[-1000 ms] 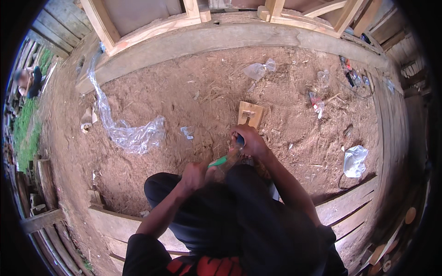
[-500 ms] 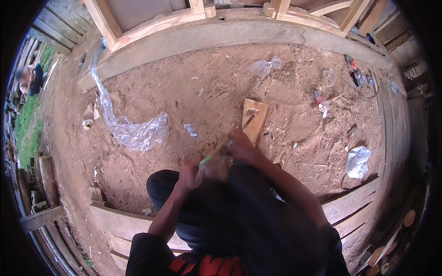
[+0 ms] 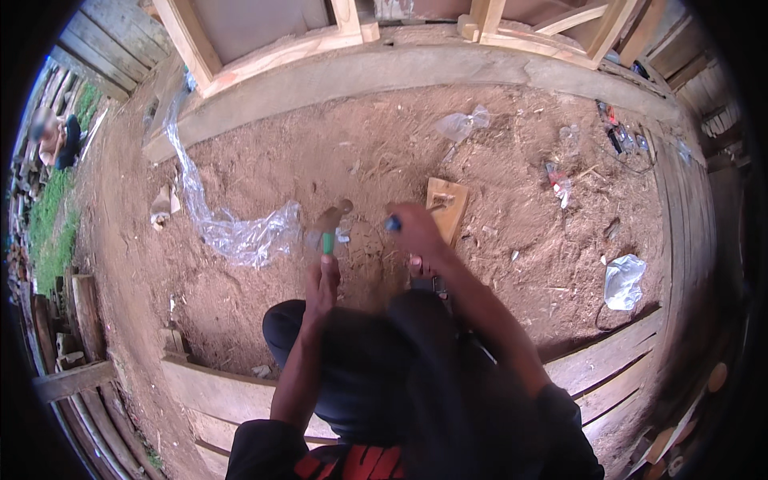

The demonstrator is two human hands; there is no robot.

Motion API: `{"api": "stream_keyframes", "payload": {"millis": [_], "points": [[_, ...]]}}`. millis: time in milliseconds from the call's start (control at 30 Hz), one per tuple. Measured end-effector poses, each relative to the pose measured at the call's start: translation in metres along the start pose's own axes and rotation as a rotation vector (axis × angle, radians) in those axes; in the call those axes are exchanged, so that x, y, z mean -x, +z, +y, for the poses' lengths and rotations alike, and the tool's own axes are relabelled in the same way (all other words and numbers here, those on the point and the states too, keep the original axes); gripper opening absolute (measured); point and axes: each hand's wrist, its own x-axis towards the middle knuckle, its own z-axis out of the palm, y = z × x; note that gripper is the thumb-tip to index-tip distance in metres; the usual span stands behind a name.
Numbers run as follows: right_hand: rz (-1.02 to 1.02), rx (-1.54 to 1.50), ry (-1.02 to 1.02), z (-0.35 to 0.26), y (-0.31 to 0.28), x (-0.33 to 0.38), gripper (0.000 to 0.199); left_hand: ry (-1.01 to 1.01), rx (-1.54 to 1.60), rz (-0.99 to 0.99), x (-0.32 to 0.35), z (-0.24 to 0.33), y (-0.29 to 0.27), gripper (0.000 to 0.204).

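Observation:
My left hand [image 3: 322, 280] is closed round the green handle of a hammer [image 3: 330, 232], its metal head pointing away from me above the dirt. My right hand [image 3: 419, 229] is closed round a blue-handled tool, apparently a chisel [image 3: 393, 224]. Its narrow dark shaft shows on the other side of the fist, over a wooden block [image 3: 450, 222]. That block lies flat on the ground and has a roughly cut recess in its upper face. Most of the shaft and its tip are hard to make out. My toes [image 3: 421, 268] show just below the right hand.
Crumpled clear plastic [image 3: 248, 232] stretches along the left. A plastic bag [image 3: 468, 120] lies beyond the block, and a white bag [image 3: 624, 282] at right. Wooden frames [image 3: 280, 60] stand on the far sill. Planks [image 3: 216, 384] run behind me. Another person [image 3: 60, 140] sits outside, far left.
My right hand has left the hammer, which both hands held, and has taken hold of the blue-handled chisel at the block. My left hand now holds the hammer alone, its head pointing away.

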Motion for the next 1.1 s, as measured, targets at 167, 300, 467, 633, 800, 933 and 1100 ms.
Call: {"api": "stream_keyframes", "payload": {"millis": [167, 300, 467, 633, 800, 933, 1100], "points": [[0.109, -0.435, 0.322, 0.027, -0.092, -0.024, 0.007, -0.042, 0.036, -0.017, -0.004, -0.004, 0.001, 0.053], [0.171, -0.576, 0.372, 0.041, -0.103, -0.003, 0.005, -0.028, -0.027, -0.067, -0.004, -0.008, -0.001, 0.054], [0.019, -0.385, 0.04, 0.0, -0.09, 0.027, 0.008, 0.214, -0.306, -0.208, 0.005, 0.014, 0.006, 0.047], [-0.023, -0.125, -0.108, 0.012, -0.07, 0.029, 0.009, 0.421, -0.706, -0.424, 0.016, 0.03, 0.024, 0.038], [-0.03, -0.179, -0.066, 0.004, -0.068, 0.028, 0.01, 0.546, -0.527, -0.447, 0.031, 0.024, 0.042, 0.035], [-0.116, -0.245, -0.036, 0.012, -0.066, 0.034, 0.014, 0.551, -0.664, -0.484, 0.033, 0.036, 0.044, 0.037], [-0.081, -0.166, -0.041, 0.01, -0.054, 0.04, 0.029, 0.206, -0.659, -0.39, 0.027, 0.002, 0.045, 0.033]]}}
